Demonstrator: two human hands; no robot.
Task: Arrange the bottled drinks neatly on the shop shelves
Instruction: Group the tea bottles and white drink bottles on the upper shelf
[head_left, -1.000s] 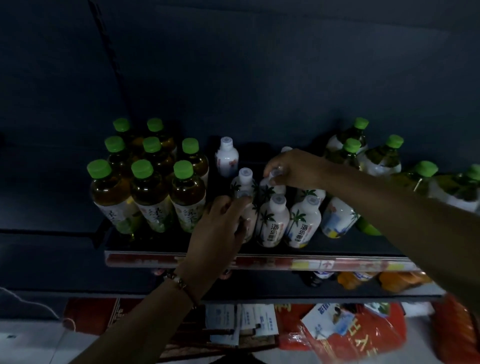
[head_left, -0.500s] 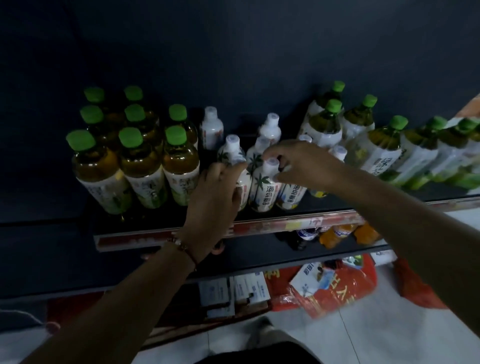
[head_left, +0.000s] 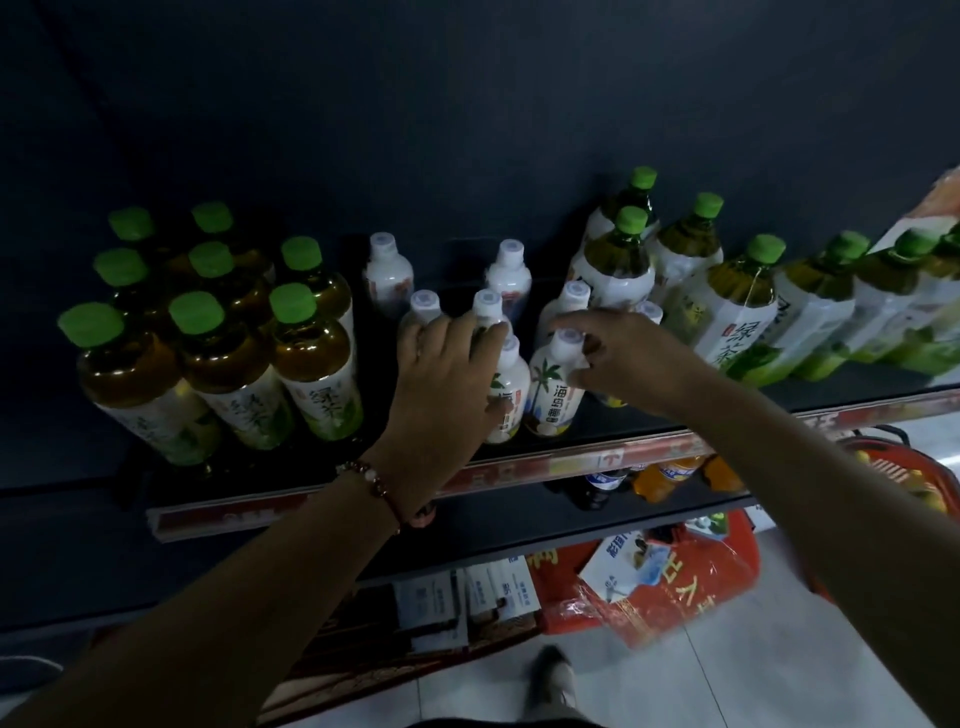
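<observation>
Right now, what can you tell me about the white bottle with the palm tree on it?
The palm tree bottle is small, white, plastic-looking, with a white cap, a green palm picture and dark writing. It stands near the shelf's front edge, leaning slightly in this view. The right hand pinches its neck; another white bottle sits close on its left.

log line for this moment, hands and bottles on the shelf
stage: straightening white bottles | left hand: on white bottles, grip unclear | right hand: pinching front white bottle | shelf: green-cap bottles on both sides
</observation>
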